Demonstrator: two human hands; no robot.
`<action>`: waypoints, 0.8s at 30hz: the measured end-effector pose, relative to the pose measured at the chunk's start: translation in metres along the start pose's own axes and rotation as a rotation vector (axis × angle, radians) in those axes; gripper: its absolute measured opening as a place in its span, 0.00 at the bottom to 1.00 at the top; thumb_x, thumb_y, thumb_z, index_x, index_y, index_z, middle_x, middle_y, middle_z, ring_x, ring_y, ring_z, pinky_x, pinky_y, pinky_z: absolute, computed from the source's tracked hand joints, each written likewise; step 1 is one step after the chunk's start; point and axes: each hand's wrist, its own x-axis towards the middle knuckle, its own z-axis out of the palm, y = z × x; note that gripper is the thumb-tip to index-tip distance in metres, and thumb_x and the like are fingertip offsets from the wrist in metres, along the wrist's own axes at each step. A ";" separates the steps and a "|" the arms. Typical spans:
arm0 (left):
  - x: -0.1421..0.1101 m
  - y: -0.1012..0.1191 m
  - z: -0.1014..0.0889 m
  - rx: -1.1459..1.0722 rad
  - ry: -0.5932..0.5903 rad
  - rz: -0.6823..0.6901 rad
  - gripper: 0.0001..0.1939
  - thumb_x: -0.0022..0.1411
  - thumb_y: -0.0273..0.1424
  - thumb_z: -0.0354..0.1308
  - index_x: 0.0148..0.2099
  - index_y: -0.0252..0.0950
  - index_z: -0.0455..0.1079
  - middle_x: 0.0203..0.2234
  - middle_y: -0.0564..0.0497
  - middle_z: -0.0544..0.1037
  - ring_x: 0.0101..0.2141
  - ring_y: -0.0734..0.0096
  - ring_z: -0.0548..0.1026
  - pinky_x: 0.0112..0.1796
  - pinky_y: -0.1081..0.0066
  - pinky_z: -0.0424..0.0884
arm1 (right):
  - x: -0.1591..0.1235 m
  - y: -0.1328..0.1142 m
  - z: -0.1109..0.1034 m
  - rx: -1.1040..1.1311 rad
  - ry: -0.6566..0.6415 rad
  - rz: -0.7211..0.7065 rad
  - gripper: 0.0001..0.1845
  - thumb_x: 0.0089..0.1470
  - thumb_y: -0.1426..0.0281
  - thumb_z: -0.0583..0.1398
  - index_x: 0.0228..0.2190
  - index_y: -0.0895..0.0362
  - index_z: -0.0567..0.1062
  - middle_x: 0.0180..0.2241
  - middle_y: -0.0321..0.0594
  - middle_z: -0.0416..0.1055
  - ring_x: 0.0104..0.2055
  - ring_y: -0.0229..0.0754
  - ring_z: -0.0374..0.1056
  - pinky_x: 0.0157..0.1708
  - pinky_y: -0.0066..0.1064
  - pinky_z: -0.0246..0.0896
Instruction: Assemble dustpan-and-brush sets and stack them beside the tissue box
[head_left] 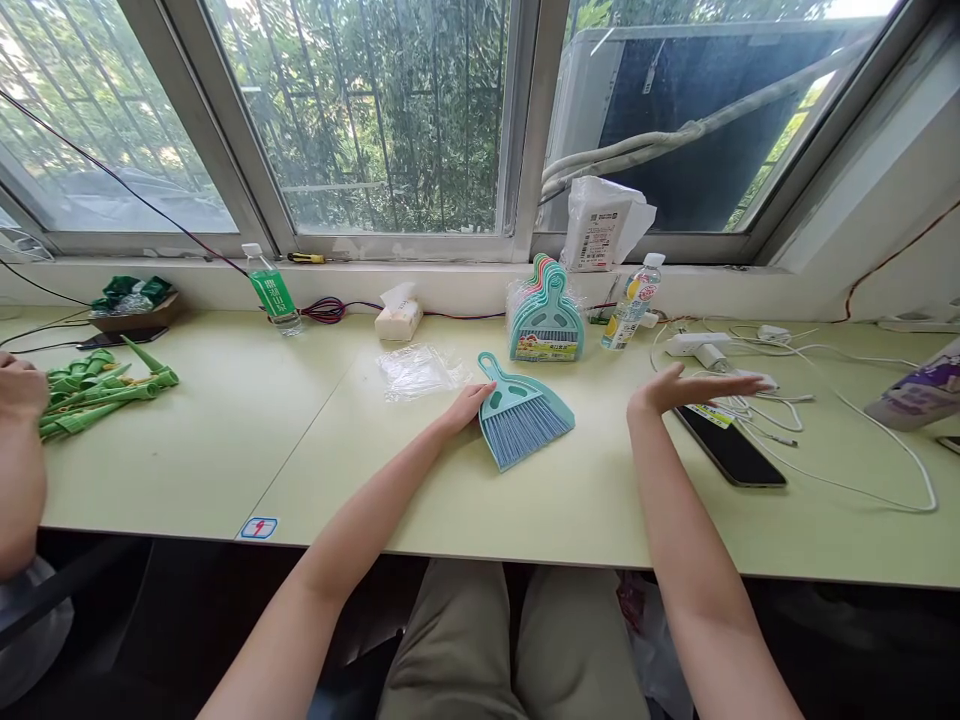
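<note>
A teal mini dustpan (493, 402) with a blue-bristled brush (526, 428) nested in it lies on the table in front of me. My left hand (469, 405) grips it by its left edge near the handle, thumb on top. To the right, my right hand (694, 387) is raised with fingers stretched out, palm turned up. Just below those fingers, a small yellow-green label (712, 414) shows over a black phone (731, 450); whether the hand touches it I cannot tell. Several similar dustpan sets (551, 315) stand stacked against the wall behind.
Clear plastic wrappers (420, 372) and a tissue pack (399, 315) lie behind my left hand. Bottles (634, 300) (274, 292) stand along the wall. White cables and a power strip (697, 344) spread at right. At far left, another person's hand (21, 390) is beside folded green leaves (109, 390).
</note>
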 end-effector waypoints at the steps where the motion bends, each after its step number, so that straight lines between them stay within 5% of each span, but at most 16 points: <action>1: 0.000 0.000 0.000 -0.009 0.006 0.009 0.22 0.59 0.50 0.56 0.36 0.33 0.72 0.23 0.49 0.74 0.27 0.69 0.74 0.27 0.72 0.68 | -0.005 -0.009 -0.003 -0.005 0.144 0.037 0.38 0.62 0.61 0.41 0.66 0.63 0.32 0.67 0.64 0.26 0.70 0.60 0.20 0.62 0.64 0.28; 2: 0.000 0.000 0.000 -0.017 0.015 0.021 0.21 0.60 0.49 0.57 0.36 0.33 0.72 0.23 0.49 0.74 0.27 0.69 0.74 0.27 0.73 0.68 | -0.011 -0.018 -0.004 0.005 0.204 0.008 0.38 0.62 0.60 0.43 0.66 0.65 0.36 0.67 0.64 0.28 0.71 0.59 0.23 0.63 0.60 0.32; 4: 0.000 0.000 0.001 -0.022 0.033 0.043 0.19 0.60 0.47 0.57 0.36 0.34 0.70 0.24 0.50 0.73 0.28 0.71 0.73 0.28 0.74 0.68 | -0.030 -0.036 -0.004 0.061 0.126 -0.159 0.33 0.62 0.61 0.44 0.64 0.63 0.49 0.66 0.61 0.40 0.70 0.57 0.35 0.63 0.54 0.41; 7: 0.001 -0.001 0.001 0.007 0.058 0.085 0.18 0.61 0.46 0.55 0.35 0.34 0.68 0.26 0.51 0.72 0.28 0.73 0.71 0.28 0.75 0.67 | -0.069 -0.062 0.000 0.114 -0.271 -0.433 0.21 0.62 0.64 0.46 0.49 0.58 0.70 0.53 0.52 0.66 0.58 0.52 0.60 0.56 0.45 0.55; 9: 0.003 -0.002 0.000 0.039 0.077 0.125 0.17 0.62 0.45 0.54 0.34 0.35 0.67 0.26 0.52 0.71 0.28 0.74 0.70 0.29 0.74 0.66 | -0.096 -0.076 0.003 0.027 -0.589 -0.578 0.19 0.63 0.63 0.48 0.36 0.56 0.76 0.41 0.48 0.73 0.45 0.49 0.69 0.47 0.39 0.60; 11: 0.005 -0.003 0.000 0.073 0.098 0.177 0.17 0.62 0.45 0.53 0.34 0.35 0.67 0.27 0.52 0.71 0.29 0.73 0.69 0.32 0.73 0.66 | -0.118 -0.085 0.004 -0.053 -0.730 -0.632 0.20 0.63 0.62 0.48 0.32 0.55 0.76 0.37 0.46 0.74 0.38 0.46 0.70 0.38 0.34 0.59; 16: 0.000 -0.002 0.005 0.126 0.114 0.260 0.16 0.63 0.44 0.51 0.36 0.36 0.67 0.29 0.51 0.71 0.33 0.71 0.69 0.36 0.72 0.66 | -0.135 -0.091 0.002 -0.137 -0.765 -0.686 0.18 0.62 0.61 0.51 0.34 0.56 0.77 0.37 0.49 0.74 0.38 0.49 0.70 0.34 0.35 0.57; 24: -0.009 0.004 0.013 0.135 0.129 0.234 0.16 0.66 0.43 0.45 0.41 0.37 0.66 0.28 0.52 0.71 0.31 0.70 0.70 0.36 0.72 0.67 | -0.123 -0.092 0.003 -0.030 -0.859 -0.537 0.12 0.52 0.57 0.60 0.31 0.52 0.76 0.37 0.42 0.76 0.37 0.47 0.71 0.34 0.34 0.60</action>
